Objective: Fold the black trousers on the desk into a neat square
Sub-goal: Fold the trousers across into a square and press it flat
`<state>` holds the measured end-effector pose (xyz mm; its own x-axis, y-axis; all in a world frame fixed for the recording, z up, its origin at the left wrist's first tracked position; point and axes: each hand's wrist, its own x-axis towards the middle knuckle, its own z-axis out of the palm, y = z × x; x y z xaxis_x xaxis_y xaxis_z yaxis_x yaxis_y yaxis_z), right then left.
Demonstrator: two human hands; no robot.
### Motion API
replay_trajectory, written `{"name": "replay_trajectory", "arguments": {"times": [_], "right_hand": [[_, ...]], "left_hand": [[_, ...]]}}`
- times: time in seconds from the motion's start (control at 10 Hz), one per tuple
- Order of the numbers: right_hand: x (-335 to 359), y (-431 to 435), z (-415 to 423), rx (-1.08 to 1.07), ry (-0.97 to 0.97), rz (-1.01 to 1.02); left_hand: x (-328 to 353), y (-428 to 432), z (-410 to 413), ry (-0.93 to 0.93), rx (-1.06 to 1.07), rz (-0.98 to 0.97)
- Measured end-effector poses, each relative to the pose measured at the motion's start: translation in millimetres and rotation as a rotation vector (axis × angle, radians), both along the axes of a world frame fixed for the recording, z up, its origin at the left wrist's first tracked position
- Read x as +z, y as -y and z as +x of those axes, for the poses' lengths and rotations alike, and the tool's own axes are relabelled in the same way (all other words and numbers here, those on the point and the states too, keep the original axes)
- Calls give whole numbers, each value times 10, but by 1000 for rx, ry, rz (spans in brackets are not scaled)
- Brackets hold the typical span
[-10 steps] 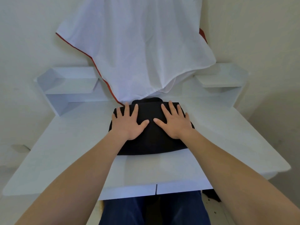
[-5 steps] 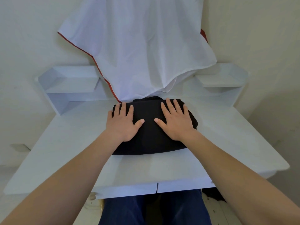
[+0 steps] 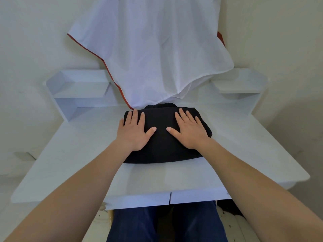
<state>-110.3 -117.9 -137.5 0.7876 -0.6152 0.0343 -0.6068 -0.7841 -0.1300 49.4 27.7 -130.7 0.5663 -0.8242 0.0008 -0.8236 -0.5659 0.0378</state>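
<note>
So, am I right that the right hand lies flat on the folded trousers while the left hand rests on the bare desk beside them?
Not quite: the left hand is not on the bare desk; it too lies flat on the folded trousers, as the head view shows. The right hand does lie flat on them.

The folded trousers point(image 3: 164, 149) were seen to be plain black throughout. The surface point(image 3: 70, 163) under them was finished in flat white, and the shelf units point(image 3: 78, 91) at its back were matched to it in the same white. The hanging cloth point(image 3: 157, 49) was white as well, trimmed along its edges in narrow red-orange. The wall point(image 3: 31, 41) was tinted off-white. Dark navy blue was worn on the legs point(image 3: 139, 226), and the pale floor point(image 3: 232, 229) was flecked with dark specks.
</note>
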Motion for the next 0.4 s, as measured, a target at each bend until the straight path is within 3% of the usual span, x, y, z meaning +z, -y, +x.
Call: {"name": "replay_trajectory", "arguments": {"times": [0.1, 0.2, 0.4], "right_hand": [[225, -15, -9, -14, 165, 114], [583, -33, -53, -33, 424, 273], [1405, -11, -171, 19, 656, 760]], "left_hand": [[209, 47, -20, -8, 40, 16], [567, 101, -64, -102, 55, -114], [1455, 124, -154, -663, -78, -550]]}}
